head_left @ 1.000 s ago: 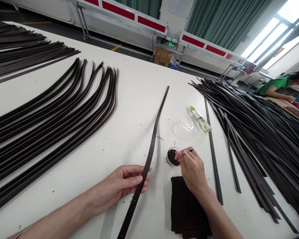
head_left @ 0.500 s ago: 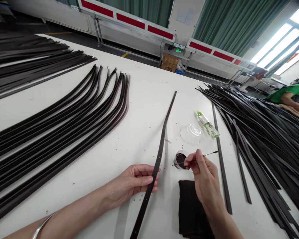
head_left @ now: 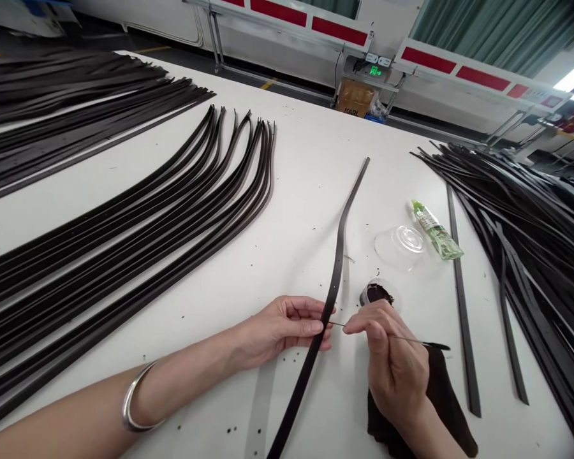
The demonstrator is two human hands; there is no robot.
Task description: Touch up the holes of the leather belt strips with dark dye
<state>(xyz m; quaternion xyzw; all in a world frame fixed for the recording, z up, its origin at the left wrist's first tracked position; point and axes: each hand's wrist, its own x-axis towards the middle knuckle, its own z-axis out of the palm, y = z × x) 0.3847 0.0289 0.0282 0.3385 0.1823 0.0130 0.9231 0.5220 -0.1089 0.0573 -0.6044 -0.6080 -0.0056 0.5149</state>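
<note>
My left hand (head_left: 287, 328) pinches a long black strap (head_left: 337, 271) between thumb and fingers; small holes run along the strap. My right hand (head_left: 392, 366) grips a thin metal tool (head_left: 406, 339) with a dark, flattened far end. Its slim tip meets the strap's edge beside my left fingertips; whether it enters a hole I cannot tell. Just beyond my right hand is a small clear cup (head_left: 364, 297) of dark paste, partly covered by the fingers. Under the right wrist lies a folded dark cloth (head_left: 447, 405).
A clear plastic lid (head_left: 399, 247) and a green-and-clear tube (head_left: 437, 233) lie past the cup. Rows of black straps (head_left: 172, 210) cover the left of the white table (head_left: 306, 191). A loose strap pile (head_left: 530, 236) lies at right. Small dark specks dot the surface.
My right hand has moved from over the cup down and left, bringing the tool's tip to the strap. My left hand keeps its pinch. The whole view has shifted left.
</note>
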